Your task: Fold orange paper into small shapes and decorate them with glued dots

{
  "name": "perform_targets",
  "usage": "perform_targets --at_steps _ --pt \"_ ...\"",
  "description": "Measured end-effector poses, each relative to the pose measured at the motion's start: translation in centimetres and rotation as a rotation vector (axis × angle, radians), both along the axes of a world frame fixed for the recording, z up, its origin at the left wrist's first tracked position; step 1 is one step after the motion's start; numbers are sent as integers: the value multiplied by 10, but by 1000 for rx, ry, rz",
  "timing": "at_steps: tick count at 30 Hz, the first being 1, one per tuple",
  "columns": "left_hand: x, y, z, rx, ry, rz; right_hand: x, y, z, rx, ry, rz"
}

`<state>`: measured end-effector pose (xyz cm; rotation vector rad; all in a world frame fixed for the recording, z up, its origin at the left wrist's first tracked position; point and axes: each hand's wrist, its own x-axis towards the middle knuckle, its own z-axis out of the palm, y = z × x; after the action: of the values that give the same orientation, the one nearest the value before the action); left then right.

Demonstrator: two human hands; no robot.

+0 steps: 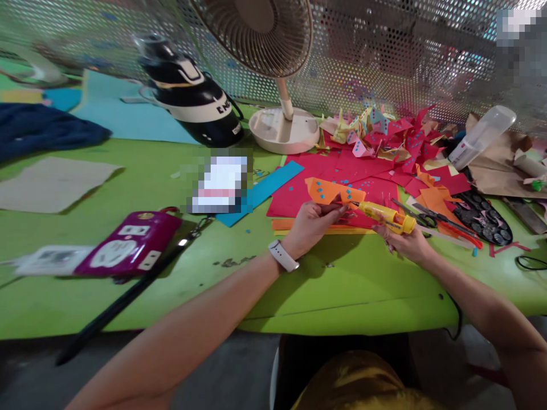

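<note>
My left hand [311,228], with a white watch band at the wrist, pinches the lower edge of an orange paper piece [333,192] dotted with small blue bits. In my right hand [404,242] is a yellow pen-shaped tool [387,215], its narrow dark tip pointing left at the paper beside my left fingertips. Whether the tip touches the paper I cannot tell. Beneath both lie red paper sheets [294,193], with orange and yellow strips along their front edge.
Behind the sheets is a pile of dotted paper pieces [405,136]. Scissors [448,219] lie to the right, near a clear bottle [482,136]. A fan [282,128], black bottle [200,108], phone [220,185], blue strip [265,191] and purple power bank [132,242] stand or lie leftward.
</note>
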<state>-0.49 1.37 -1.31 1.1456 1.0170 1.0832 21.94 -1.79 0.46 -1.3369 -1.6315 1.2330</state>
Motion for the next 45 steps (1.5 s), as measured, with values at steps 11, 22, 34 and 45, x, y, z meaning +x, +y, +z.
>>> perform_targets --at_steps 11,22,34,45 --pt "0 0 0 59 1 11 0 -1 2 -23 33 -3" --pt "2 -1 4 149 8 34 1 0 6 259 -164 -48" --pt "-3 8 2 39 -169 169 79 2 40 757 -869 -101" --pt "-5 17 1 24 -298 181 168 -14 36 423 -1107 29"
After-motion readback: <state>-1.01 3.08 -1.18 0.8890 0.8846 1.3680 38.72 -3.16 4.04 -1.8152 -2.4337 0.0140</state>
